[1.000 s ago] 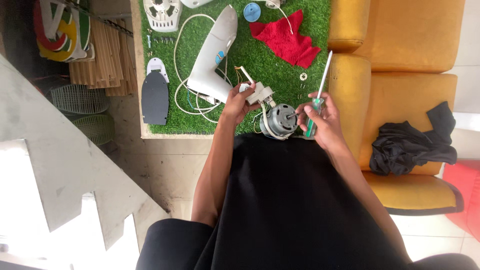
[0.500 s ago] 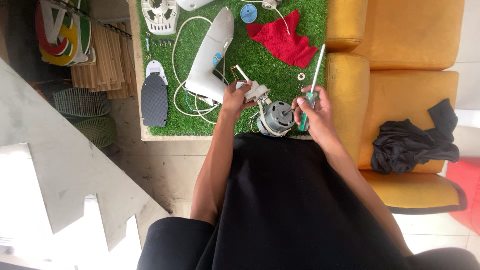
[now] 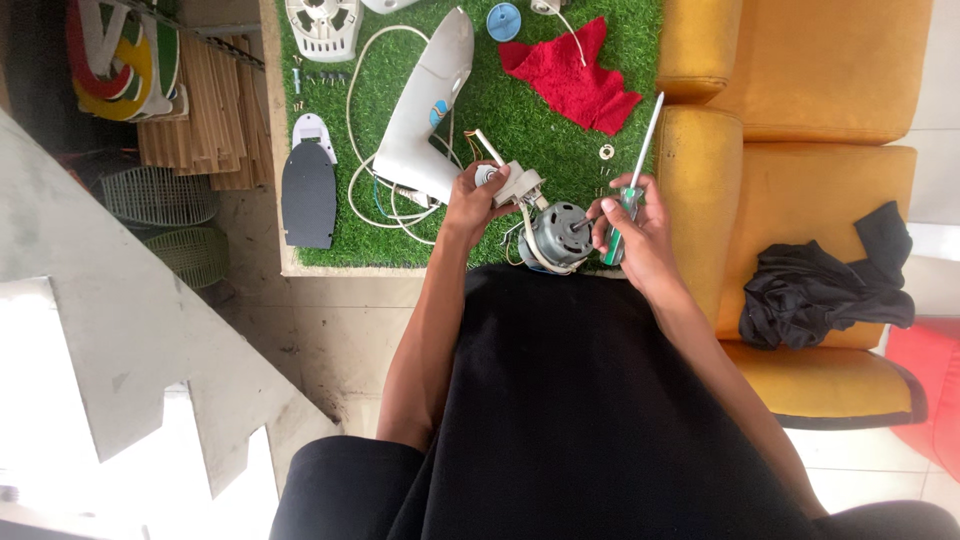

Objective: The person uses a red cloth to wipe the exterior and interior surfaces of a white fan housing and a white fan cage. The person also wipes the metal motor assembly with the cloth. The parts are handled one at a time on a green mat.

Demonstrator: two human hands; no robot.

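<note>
My left hand [image 3: 474, 203] is closed around a small white plastic switch block [image 3: 517, 184], fingers curled over its near side, and I hold it just above the front edge of the green turf mat [image 3: 520, 110]. Thin wires [image 3: 528, 232] run from that block down to the grey fan motor [image 3: 557, 237], which sits between my two hands at the mat's near edge, just beside my lap and the black garment [image 3: 590, 400] covering it. My right hand [image 3: 632, 222] is wrapped around the green handle of a screwdriver [image 3: 632, 175], whose metal shaft points up and away from me toward the arm of the yellow sofa [image 3: 800, 150]; the fingertips of that same hand touch the motor's right side, near its shaft. So the motor lies low and central, the left hand up and to its left, the right hand tight against its right. Farther out on the mat lie a white fan housing [image 3: 430, 105] with its white cord [image 3: 365, 150] looped around it, a red cloth [image 3: 575, 78], a small blue disc [image 3: 503, 21] and a dark grey base plate [image 3: 309, 195]. A black cloth [image 3: 820, 290] lies bunched on the sofa seat to my right.
</note>
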